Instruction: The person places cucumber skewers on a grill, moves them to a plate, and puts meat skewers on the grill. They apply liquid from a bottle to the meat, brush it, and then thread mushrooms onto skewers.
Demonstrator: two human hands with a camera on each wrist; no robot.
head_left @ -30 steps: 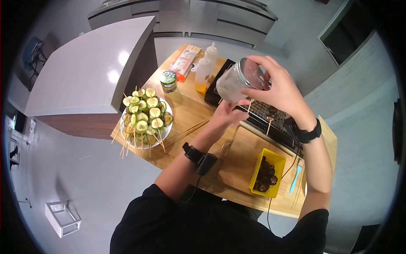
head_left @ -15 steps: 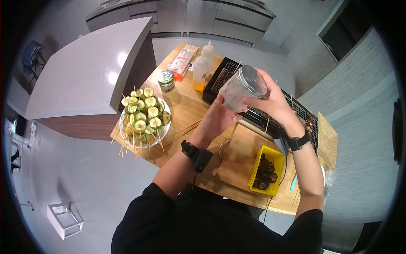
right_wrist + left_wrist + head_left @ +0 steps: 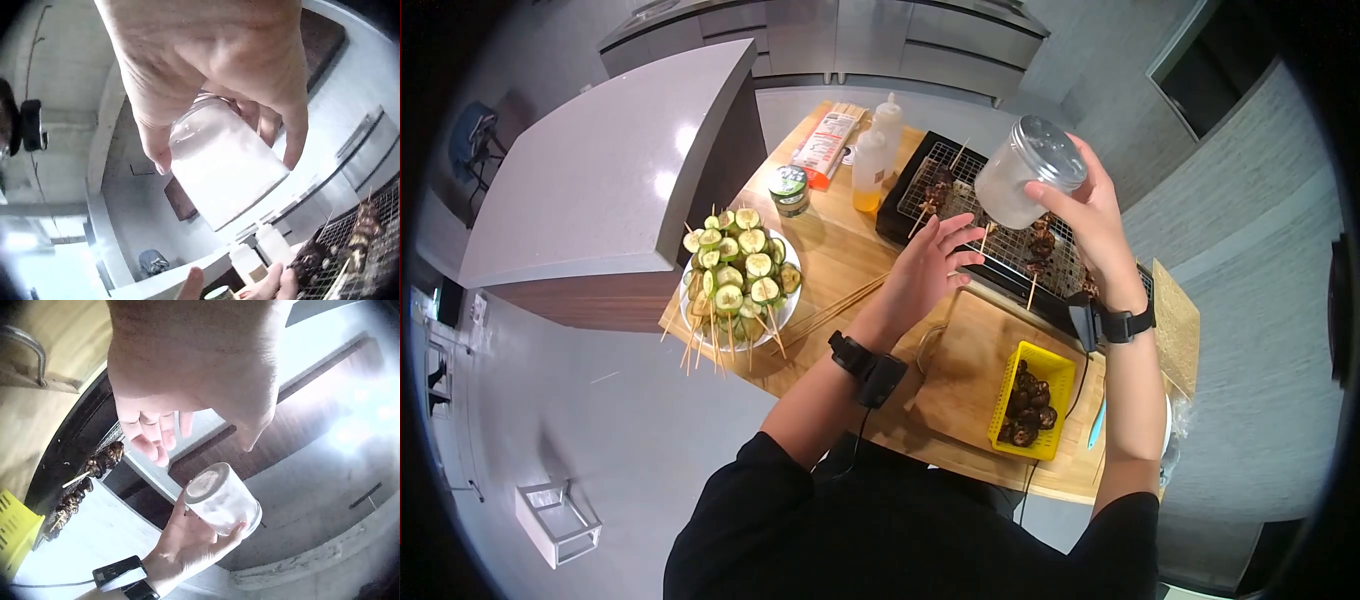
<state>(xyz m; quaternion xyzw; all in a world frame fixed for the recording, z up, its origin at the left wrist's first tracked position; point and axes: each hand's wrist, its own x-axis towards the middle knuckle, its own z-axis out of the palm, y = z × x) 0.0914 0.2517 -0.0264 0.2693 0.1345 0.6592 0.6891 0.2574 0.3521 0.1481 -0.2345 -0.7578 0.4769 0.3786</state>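
My right hand (image 3: 1095, 235) grips a clear jar (image 3: 1006, 190) with a silver lid, held tilted above the grill (image 3: 970, 178). In the left wrist view the jar (image 3: 224, 499) shows whitish contents, with the right hand (image 3: 187, 544) around its side. The right wrist view has the thumb and fingers on either side of the jar (image 3: 219, 169). My left hand (image 3: 925, 275), fingers spread, is raised to the left of the jar and holds nothing. Below the hands, dark skewers (image 3: 1041, 245) lie on the grill's wire mesh.
A plate of zucchini skewers (image 3: 735, 265) stands on the left, a green-lidded jar (image 3: 789, 190) and squeeze bottles (image 3: 868, 170) farther back. Nearer the body are a wooden board (image 3: 965, 370) and a yellow basket (image 3: 1055, 378) of dark round pieces. A counter (image 3: 600, 160) borders the table's left.
The right hand has carried the jar right, away from the left hand, after bringing it down beside that hand. The left hand has let go, its fingers now spread.
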